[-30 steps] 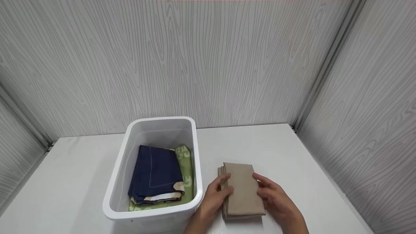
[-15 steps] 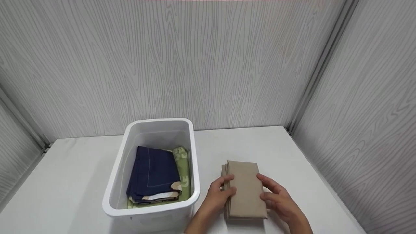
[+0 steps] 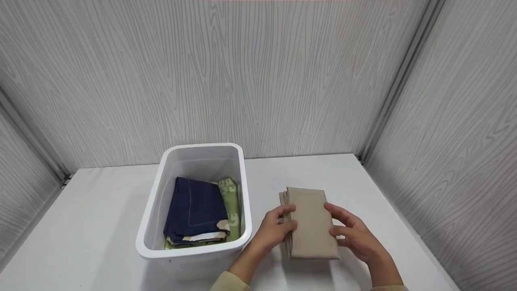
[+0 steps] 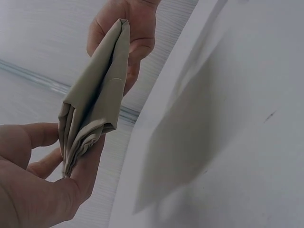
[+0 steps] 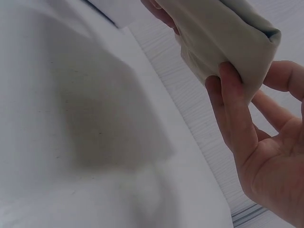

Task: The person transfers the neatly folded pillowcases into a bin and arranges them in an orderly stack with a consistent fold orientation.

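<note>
A beige folded cloth is held up over the white table, to the right of the bin. My left hand grips its layered left edge, thumb and fingers on either side of the folds. On the opposite side, my right hand pinches the smooth folded edge with fingertips and thumb. From the left wrist view the folded cloth shows several layers bunched at the left hand's fingers. In the right wrist view fingers press the cloth from below, and its shadow falls on the tabletop.
A white plastic bin stands left of the hands. Inside lie a folded navy cloth and a green patterned cloth. Grey wood-grain panels enclose the white table at the back and both sides.
Both hands have lifted the beige cloth and shifted it slightly right and away from me; its shadow now lies separate beneath it. The bin's contents look the same.
</note>
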Demonstrator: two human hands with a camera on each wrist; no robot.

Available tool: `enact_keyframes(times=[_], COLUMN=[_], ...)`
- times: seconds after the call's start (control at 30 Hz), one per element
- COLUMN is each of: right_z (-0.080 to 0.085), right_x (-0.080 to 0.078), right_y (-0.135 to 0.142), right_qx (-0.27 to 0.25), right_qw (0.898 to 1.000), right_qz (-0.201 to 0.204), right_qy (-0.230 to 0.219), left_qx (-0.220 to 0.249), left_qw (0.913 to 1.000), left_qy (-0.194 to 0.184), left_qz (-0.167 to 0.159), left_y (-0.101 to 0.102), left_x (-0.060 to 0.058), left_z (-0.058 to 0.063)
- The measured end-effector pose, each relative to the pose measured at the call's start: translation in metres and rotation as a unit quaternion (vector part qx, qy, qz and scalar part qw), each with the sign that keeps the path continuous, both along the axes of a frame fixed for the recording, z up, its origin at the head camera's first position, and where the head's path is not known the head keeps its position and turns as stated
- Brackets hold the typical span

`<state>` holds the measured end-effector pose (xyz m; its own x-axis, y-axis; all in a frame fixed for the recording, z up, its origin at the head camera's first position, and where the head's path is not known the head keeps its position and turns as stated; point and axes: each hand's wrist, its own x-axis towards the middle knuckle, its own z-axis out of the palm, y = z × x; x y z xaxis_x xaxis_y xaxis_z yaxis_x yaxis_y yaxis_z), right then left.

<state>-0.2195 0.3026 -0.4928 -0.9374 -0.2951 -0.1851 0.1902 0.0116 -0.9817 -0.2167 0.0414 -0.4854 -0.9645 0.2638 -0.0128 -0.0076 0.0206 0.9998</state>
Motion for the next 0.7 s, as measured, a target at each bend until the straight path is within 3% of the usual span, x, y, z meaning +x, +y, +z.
enact_keyframes(times=[0.33, 0.7], right_z=[0.023, 0.045], right_x=[-0.004, -0.006], right_y=[0.006, 0.010], right_qx=[0.011, 0.023], right_qw=[1.000, 0.998], right_qz=[0.024, 0.040], right_qy=[0.016, 0.038], left_qx=[0.024, 0.016], left_qw=[0.9990, 0.9997], left_qy=[-0.035, -0.017], left_qz=[-0.014, 0.003], left_y=[0.001, 0.008], left_x=[0.001, 0.005], left_z=[0.023, 0.037])
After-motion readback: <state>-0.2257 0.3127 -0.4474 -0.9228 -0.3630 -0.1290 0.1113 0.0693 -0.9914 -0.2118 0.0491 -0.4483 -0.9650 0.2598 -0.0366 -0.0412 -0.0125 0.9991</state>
